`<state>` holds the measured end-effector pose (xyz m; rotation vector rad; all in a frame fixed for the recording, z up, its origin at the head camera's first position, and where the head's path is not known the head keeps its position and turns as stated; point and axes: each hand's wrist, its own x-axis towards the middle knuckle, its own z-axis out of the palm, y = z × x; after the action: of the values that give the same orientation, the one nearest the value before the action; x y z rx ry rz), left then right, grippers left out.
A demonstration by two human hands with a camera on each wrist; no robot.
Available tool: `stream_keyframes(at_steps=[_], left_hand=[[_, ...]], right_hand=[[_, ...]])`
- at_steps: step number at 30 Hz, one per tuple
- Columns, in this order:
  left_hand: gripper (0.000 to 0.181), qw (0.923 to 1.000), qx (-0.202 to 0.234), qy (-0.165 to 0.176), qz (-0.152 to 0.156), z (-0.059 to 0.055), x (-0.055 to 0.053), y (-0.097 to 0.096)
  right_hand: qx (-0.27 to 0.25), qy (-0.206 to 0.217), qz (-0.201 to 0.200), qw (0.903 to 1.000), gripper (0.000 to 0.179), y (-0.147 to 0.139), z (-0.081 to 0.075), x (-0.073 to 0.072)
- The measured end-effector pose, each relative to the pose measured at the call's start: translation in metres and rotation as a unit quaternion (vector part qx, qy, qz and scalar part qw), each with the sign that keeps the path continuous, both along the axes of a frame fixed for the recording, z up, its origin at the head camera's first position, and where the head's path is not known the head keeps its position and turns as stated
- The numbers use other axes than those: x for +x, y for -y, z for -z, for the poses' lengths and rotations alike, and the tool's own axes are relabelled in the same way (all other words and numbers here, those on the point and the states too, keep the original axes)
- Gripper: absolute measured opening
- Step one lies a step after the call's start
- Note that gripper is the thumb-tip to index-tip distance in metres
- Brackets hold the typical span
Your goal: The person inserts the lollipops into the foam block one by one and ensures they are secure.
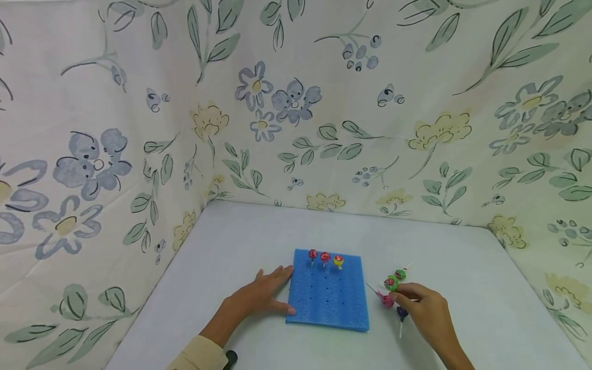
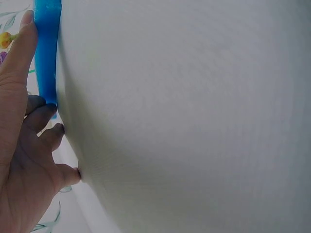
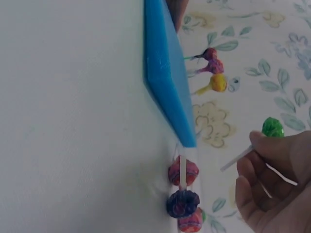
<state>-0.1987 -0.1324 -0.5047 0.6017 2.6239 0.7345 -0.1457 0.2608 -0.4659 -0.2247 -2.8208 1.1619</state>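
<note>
A blue foam board (image 1: 330,313) with small holes lies on the white table. Standing along its far edge are a dark red lollipop (image 1: 313,254), a red lollipop (image 1: 325,256) and a yellow lollipop (image 1: 338,261). My left hand (image 1: 261,294) touches the board's left edge, thumb and fingers spread. Just right of the board, my right hand (image 1: 425,308) pinches a green lollipop (image 3: 272,127), its white stick slanting down between the fingers. Around that hand, a pink lollipop (image 1: 387,301), a dark purple lollipop (image 1: 402,311) and another green lollipop (image 1: 401,275) lie on the table.
The white table (image 1: 259,231) runs back to a floral cloth (image 1: 296,169), which also hangs along the left and right sides. A small black object (image 1: 230,358) shows beside the left sleeve at the front.
</note>
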Motion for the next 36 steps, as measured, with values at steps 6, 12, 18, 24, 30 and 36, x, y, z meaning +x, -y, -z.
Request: stream_keyframes(at_steps=[6, 12, 18, 24, 30, 36], left_hand=[[0.112, 1.0, 0.0, -0.001, 0.001, 0.002, -0.001, 0.0], [0.112, 1.0, 0.0, -0.001, 0.002, 0.002, -0.001, 0.0], [0.11, 0.9999, 0.008, -0.007, 0.013, 0.002, 0.0, 0.002], [0.11, 0.9997, 0.011, -0.012, 0.019, 0.002, -0.001, 0.003], [0.111, 0.9998, 0.008, -0.009, 0.017, 0.002, 0.0, 0.002], [0.111, 0.9997, 0.007, -0.013, 0.018, 0.002, 0.0, 0.003]], right_hand=[[-0.054, 0.007, -0.013, 0.9984, 0.025, 0.014, 0.001, -0.004], [-0.097, 0.014, -0.015, 0.9951, 0.023, 0.034, 0.004, -0.008], [-0.114, 0.006, -0.034, 0.9929, 0.016, 0.052, 0.007, -0.013], [-0.16, -0.001, -0.052, 0.9858, 0.013, 0.065, 0.011, -0.021], [-0.166, 0.002, -0.056, 0.9846, 0.014, 0.08, 0.014, -0.028], [-0.152, -0.003, -0.058, 0.9867, 0.017, 0.099, 0.017, -0.034]])
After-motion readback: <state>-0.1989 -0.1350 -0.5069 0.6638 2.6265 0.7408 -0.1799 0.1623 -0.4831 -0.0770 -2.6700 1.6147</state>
